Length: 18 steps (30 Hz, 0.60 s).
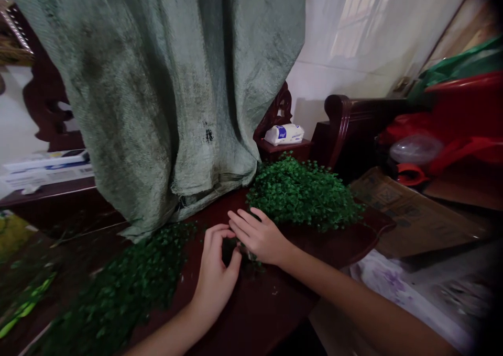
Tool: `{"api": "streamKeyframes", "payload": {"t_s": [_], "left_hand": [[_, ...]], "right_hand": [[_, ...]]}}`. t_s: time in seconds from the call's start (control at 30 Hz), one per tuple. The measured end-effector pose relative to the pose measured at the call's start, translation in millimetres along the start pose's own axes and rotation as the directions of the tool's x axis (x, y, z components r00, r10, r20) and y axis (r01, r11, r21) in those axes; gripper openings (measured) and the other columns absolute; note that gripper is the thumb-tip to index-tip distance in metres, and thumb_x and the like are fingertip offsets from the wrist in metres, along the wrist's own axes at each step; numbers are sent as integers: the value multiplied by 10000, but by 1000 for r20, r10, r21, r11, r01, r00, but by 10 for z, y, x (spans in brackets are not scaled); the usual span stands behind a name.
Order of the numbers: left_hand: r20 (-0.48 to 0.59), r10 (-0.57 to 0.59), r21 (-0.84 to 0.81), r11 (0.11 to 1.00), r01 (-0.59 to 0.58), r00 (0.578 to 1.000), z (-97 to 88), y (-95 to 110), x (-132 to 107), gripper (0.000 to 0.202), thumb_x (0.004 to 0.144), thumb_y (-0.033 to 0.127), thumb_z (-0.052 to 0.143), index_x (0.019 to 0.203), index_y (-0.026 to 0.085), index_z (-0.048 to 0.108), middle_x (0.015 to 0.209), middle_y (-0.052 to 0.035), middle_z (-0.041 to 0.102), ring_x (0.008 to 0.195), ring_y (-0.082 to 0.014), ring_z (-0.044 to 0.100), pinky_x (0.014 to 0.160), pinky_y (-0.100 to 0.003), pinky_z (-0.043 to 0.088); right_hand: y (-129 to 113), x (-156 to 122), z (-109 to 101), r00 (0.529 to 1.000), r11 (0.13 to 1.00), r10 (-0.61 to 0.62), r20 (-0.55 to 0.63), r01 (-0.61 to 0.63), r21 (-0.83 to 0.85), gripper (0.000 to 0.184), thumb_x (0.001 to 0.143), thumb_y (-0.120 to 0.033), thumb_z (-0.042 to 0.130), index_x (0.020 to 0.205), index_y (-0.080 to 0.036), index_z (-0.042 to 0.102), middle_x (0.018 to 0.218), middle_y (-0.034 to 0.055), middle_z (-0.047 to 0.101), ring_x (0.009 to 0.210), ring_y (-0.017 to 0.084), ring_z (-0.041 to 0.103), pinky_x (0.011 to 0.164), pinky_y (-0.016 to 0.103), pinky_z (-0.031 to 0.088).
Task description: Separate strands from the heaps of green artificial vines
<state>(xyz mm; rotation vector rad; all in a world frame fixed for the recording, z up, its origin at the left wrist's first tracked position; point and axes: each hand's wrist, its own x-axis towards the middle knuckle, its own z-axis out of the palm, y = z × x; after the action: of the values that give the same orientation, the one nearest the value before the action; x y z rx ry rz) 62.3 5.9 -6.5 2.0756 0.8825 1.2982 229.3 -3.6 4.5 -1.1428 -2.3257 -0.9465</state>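
My left hand (pixel 215 272) rests on a dark red wooden table (pixel 275 303), its fingers curled round a small dark green sprig (pixel 230 248) pinched between thumb and fingertips. My right hand (pixel 259 236) lies just beside it, fingers stretched out over the same sprig and touching it. A heap of green artificial leafy sprigs (pixel 302 193) sits right behind my right hand. A second spread of the same green sprigs (pixel 126 288) lies to the left of my left hand.
A large grey-green woven sack (pixel 165 94) stands on the table behind the hands. A white tissue pack (pixel 283 134) lies on a small stand. Flattened cardboard (pixel 412 214), red plastic bags (pixel 451 125) and carved dark wooden furniture (pixel 346 125) fill the right side.
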Motion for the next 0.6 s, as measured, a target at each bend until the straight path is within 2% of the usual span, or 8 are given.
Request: {"api": "streamKeyframes", "payload": {"t_s": [0.1, 0.23, 0.37, 0.6], "left_hand": [[-51, -48, -36, 998, 46, 998, 7, -35, 0, 119, 867, 211, 516, 984, 227, 512, 1093, -70, 503, 1079, -245, 517, 939, -430, 444], [-54, -189, -133, 975, 181, 980, 16, -94, -10, 181, 869, 295, 532, 1038, 232, 512, 1074, -62, 536, 995, -239, 565, 872, -407, 470], [-17, -318, -197, 931, 308, 948, 17, -111, -23, 200, 866, 354, 537, 1021, 230, 513, 1010, -50, 585, 912, -232, 598, 799, -379, 483], [34, -368, -319, 877, 359, 929, 30, -82, 10, 177, 814, 355, 566, 920, 217, 538, 875, -24, 604, 792, -195, 609, 702, -313, 499]], "right_hand": [[19, 1, 20, 1000, 999, -26, -8, 26, 21, 281, 939, -229, 433, 1119, -104, 610, 1135, 140, 665, 1043, 254, 571, 995, 421, 359], [63, -1, 28, 999, 998, 43, -5, -42, 55, 234, 921, -198, 450, 1077, -116, 603, 948, 111, 680, 932, 236, 591, 965, 409, 361], [108, -31, 26, 990, 992, 111, -88, -105, 67, 200, 903, -192, 477, 1033, -136, 618, 899, 92, 679, 913, 223, 595, 963, 395, 350], [206, -56, -14, 933, 958, 288, -216, -276, 84, 181, 868, -146, 478, 982, -181, 614, 877, 59, 690, 879, 209, 595, 967, 399, 364]]}}
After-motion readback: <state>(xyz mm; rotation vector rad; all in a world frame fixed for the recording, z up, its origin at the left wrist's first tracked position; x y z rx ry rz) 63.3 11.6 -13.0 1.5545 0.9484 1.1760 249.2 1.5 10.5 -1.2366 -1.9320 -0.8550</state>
